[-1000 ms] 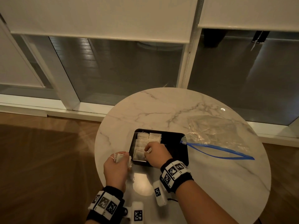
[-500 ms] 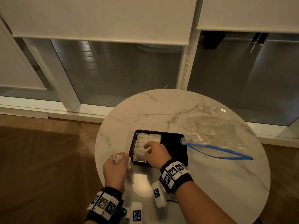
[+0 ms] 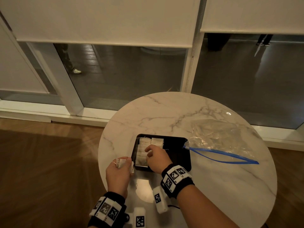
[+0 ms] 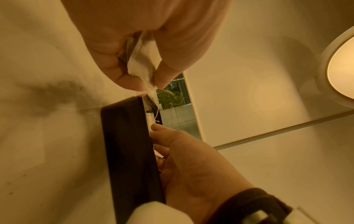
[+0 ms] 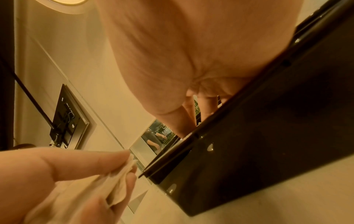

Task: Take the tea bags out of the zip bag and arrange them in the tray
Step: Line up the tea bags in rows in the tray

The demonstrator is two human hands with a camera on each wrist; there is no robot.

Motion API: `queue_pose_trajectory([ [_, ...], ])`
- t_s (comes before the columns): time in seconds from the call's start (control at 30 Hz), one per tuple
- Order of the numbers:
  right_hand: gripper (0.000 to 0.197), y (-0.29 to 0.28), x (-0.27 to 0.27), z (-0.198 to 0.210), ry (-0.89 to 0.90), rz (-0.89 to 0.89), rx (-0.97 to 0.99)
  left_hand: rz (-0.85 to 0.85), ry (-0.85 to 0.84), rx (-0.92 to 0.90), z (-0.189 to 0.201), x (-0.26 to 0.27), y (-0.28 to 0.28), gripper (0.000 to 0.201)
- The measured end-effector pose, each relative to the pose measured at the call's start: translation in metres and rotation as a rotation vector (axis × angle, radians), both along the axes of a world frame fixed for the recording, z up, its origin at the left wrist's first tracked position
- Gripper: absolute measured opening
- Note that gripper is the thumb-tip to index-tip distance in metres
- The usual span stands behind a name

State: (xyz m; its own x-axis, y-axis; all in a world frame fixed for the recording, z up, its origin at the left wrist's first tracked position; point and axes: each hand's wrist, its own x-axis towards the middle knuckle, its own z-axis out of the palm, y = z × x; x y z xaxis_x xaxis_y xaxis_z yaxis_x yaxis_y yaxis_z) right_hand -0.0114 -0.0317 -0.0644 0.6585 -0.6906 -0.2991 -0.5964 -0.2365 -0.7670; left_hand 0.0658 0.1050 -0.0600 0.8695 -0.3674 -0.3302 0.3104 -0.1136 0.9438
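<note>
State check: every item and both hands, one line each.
Zip bag: open, lying on the table, beside the tray.
Tray: partly filled, tea bags in its left half.
Tea bags in tray: lying flat in rows.
Held tea bags: bunched in left hand.
Left hand: gripping tea bags, left of tray.
Right hand: over tray, fingertips on the tea bags.

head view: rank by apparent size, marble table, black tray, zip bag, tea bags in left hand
1. marble table
2-3. zip bag and black tray: look alike, bag's clear edges are hard to trace, so unranked
4. tea bags in left hand
</note>
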Motion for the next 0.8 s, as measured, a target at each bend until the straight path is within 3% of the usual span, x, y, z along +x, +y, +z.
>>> queue_pose_trajectory([
  [0.2, 0.038, -0.001, -0.004, 0.002, -0.024, 0.041, -0.032, -0.007, 0.004, 0.032, 0.001, -0.002, 0.000, 0.005],
  [0.5, 0.032, -0.013, -0.031, 0.006, -0.086, -0.190, -0.100, -0.007, 0.015, 0.018, 0.004, -0.003, 0.000, 0.006],
  [0.8, 0.024, -0.012, -0.035, 0.001, -0.098, -0.176, -0.045, 0.000, 0.036, -0.011, 0.011, -0.005, 0.002, 0.005],
])
